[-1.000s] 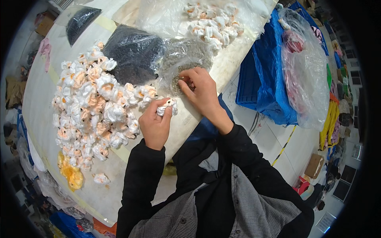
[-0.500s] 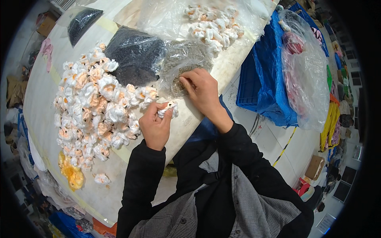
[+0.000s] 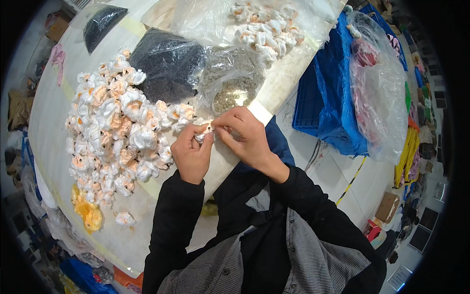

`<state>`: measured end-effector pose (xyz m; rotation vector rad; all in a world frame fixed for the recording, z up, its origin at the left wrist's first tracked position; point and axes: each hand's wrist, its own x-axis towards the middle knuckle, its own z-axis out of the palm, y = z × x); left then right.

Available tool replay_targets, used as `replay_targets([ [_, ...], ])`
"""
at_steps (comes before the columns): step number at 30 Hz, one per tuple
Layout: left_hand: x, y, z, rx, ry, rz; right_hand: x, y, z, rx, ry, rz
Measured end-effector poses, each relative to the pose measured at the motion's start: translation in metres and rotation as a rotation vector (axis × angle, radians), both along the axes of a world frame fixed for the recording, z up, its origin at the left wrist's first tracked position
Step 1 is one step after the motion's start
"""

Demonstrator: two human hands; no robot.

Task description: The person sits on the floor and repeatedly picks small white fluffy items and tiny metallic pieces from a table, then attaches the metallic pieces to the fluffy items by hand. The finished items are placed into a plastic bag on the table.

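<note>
My left hand [image 3: 192,154] is closed on a small white fabric piece [image 3: 201,136] with a dark dot on it, near the table's edge. Thumb and fingertips of my right hand [image 3: 249,142] are pinched together against the top of that piece; whatever they hold is too small to make out. To the left lies a big heap of crumpled white and peach fabric pieces [image 3: 117,132], several with dark dots. Just beyond my right hand lies an opened clear bag of small greyish parts [image 3: 229,98]. Beside it is a clear bag full of tiny black parts [image 3: 166,66].
More white and peach pieces [image 3: 269,34] lie at the table's far end, by clear plastic sheeting [image 3: 200,19]. A yellow fabric piece [image 3: 88,210] and one loose white piece [image 3: 125,218] sit near left. Right of the table stands a blue crate [image 3: 306,108] with a blue bag.
My right hand has moved from the bag of greyish parts down and left to the fabric piece. My left hand has stayed nearly in place, holding it.
</note>
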<state>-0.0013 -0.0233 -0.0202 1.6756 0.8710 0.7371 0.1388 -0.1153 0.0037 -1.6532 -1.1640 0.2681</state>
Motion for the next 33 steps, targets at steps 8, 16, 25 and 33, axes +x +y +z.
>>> replay_targets([
  [8,0.001,0.001,0.003,0.080,0.005,0.004,-0.019,0.008,0.007,0.023,-0.165,-0.034],
  [16,0.000,0.000,0.005,0.063,0.041,0.019,-0.018,0.007,0.006,0.046,-0.221,0.003],
  [25,0.002,-0.003,0.011,0.327,0.073,-0.033,-0.012,0.000,0.011,-0.062,0.064,-0.010],
  [33,-0.001,-0.003,0.007,0.451,0.101,-0.144,-0.007,-0.006,0.021,-0.221,0.091,0.055],
])
